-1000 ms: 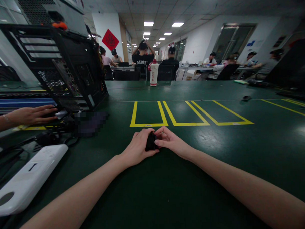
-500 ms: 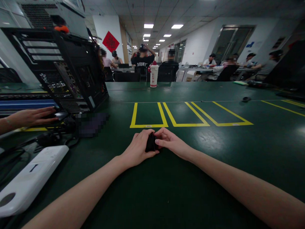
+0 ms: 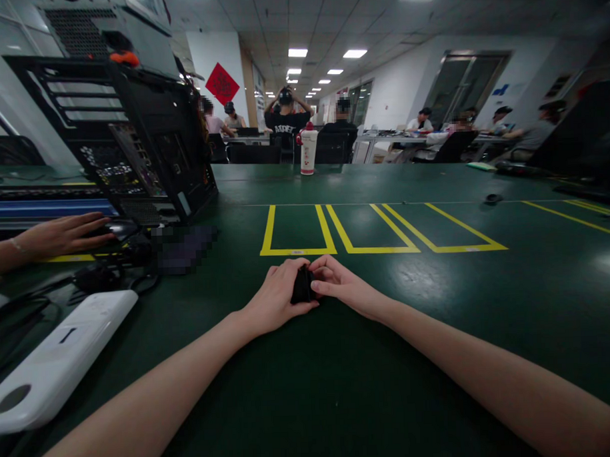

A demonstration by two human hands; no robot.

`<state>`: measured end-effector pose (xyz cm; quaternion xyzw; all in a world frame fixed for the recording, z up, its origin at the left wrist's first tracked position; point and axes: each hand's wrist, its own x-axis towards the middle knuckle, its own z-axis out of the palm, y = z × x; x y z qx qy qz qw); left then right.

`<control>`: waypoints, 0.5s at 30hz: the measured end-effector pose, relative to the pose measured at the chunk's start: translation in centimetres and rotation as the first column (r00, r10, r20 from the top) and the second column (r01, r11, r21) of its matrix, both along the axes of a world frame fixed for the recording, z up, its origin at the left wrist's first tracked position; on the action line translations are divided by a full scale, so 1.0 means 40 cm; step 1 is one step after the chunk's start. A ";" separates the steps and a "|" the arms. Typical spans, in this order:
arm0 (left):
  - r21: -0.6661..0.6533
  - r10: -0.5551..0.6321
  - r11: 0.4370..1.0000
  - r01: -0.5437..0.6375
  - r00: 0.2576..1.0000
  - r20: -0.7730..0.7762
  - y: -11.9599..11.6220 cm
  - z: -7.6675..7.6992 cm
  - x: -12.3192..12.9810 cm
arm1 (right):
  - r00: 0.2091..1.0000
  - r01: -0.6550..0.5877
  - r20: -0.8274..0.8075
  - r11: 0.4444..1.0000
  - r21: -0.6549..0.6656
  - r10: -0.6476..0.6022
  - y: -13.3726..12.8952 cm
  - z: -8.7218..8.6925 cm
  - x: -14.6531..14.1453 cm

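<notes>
Black object (image 3: 301, 286) sits clamped in left hand (image 3: 273, 295), right hand (image 3: 350, 288) pinching its right side, well short of green surface (image 3: 310, 388) far edge, just nearer than yellow tape (image 3: 313, 251); steady left hold, light right touch should serve best.

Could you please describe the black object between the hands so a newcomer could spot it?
On the green table, look just before the yellow tape outlines. There the left hand holds a black object, with the right hand at its side. Unlike the dark round item farther back, it lies between hands.
</notes>
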<state>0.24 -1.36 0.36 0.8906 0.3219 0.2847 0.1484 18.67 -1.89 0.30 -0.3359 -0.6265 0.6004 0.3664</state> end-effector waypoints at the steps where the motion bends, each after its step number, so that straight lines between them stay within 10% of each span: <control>1: 0.000 0.002 1.000 -0.002 1.000 0.003 0.000 0.000 0.000 | 1.000 0.012 0.003 1.000 -0.002 -0.012 -0.001 -0.001 -0.002; 15: 0.004 0.006 1.000 -0.006 1.000 -0.010 0.000 0.000 -0.002 | 0.999 -0.026 -0.030 1.000 0.014 0.026 0.002 -0.004 0.001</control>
